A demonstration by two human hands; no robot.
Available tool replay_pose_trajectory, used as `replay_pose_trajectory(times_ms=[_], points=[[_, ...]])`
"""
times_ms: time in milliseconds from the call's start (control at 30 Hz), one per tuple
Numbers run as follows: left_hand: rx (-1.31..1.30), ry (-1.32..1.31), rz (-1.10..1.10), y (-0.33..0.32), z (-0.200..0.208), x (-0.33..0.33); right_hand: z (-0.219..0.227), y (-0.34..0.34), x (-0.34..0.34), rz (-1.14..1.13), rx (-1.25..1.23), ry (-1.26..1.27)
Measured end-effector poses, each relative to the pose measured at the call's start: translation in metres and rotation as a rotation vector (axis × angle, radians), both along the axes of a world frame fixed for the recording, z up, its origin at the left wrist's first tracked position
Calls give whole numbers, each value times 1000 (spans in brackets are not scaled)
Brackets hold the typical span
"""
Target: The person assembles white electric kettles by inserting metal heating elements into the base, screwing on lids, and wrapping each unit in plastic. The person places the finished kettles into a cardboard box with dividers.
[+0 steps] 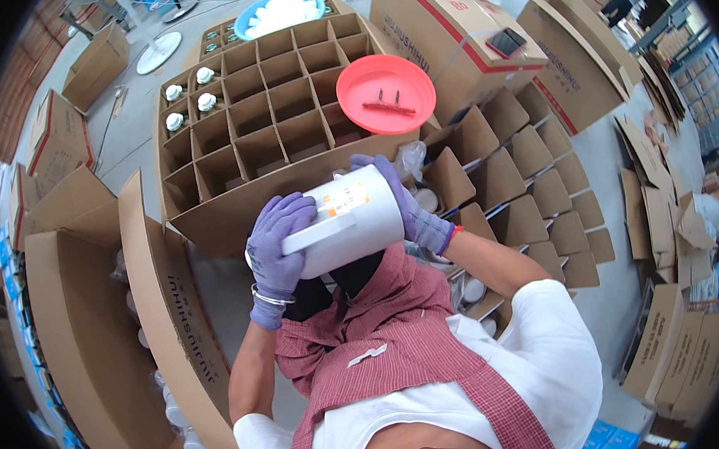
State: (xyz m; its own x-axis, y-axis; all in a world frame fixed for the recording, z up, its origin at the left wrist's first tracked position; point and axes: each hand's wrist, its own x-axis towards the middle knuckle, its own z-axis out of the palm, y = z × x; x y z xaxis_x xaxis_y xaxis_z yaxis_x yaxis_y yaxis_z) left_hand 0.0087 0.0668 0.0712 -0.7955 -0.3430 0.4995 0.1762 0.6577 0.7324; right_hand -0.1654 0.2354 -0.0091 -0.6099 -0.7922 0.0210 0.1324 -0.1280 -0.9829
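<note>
A white jug with a side handle and an orange-and-white label lies on its side between my hands, above my lap. My left hand, in a purple glove, is closed round its left end beside the handle. Also gloved in purple, my right hand grips the jug's right end, its fingers partly hidden behind it. Just beyond the jug stands a divided carton, with several white-topped items in its left cells. A red plastic basin rests on the carton's right side, holding a small red tool with two upright pins.
An open carton with wrapped white items stands at my left. Another divided carton is close on my right. Behind it, a phone lies on a closed carton. A blue basin of white pieces sits at the back.
</note>
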Motion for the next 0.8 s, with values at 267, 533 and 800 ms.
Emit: replay_pose_trajectory(times_ms=[267, 533, 800], points=[[627, -50, 162, -12, -14, 4, 58, -1, 0, 194, -140, 385], [803, 46, 432, -24, -33, 7, 52, -51, -82, 80, 120, 193], [899, 54, 164, -45, -105, 17, -50, -58, -243, -113, 1025, 1369]])
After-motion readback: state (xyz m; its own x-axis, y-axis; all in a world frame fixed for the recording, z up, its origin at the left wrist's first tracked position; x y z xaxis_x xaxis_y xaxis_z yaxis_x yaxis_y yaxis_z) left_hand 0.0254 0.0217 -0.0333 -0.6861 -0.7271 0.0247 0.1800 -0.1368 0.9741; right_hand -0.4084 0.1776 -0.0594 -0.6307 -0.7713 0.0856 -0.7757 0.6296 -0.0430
